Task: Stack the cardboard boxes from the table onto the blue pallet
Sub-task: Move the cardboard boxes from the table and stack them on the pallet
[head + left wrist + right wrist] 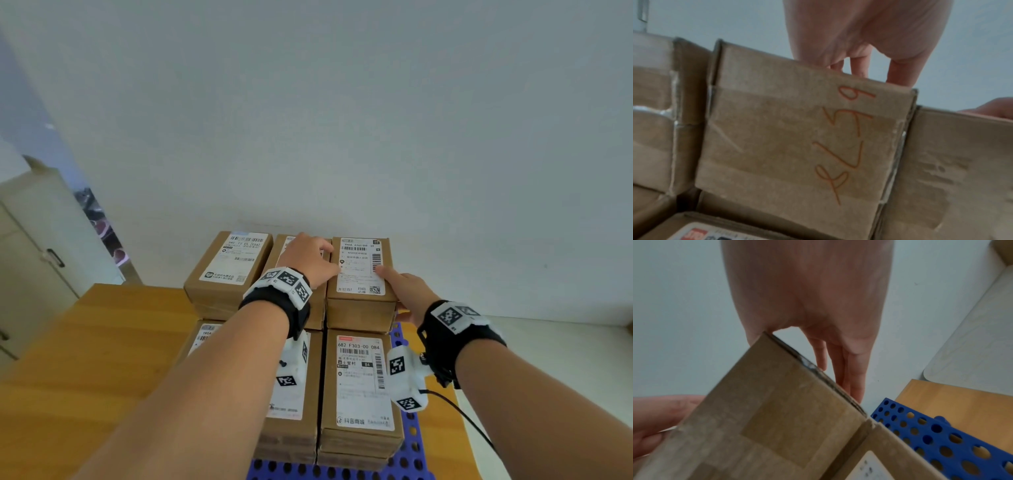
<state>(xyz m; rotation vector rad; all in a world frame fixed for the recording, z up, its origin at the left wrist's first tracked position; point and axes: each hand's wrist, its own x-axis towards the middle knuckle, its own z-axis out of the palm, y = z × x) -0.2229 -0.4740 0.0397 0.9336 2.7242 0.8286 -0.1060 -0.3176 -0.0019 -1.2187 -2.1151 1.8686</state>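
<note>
Though brown, the box [359, 317] bears a white label [359, 263].

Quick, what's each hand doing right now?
Left hand: closed, gripping the left edge of the back right box.
Right hand: closed, gripping that box's right side, thumb on top.

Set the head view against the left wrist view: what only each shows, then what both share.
Head only: shipping labels on the box tops, blue pallet, wooden table. Left wrist only: orange handwritten digits on the middle box's end. Both: left hand over that box, touching the far right box; right hand gripping it.
</note>
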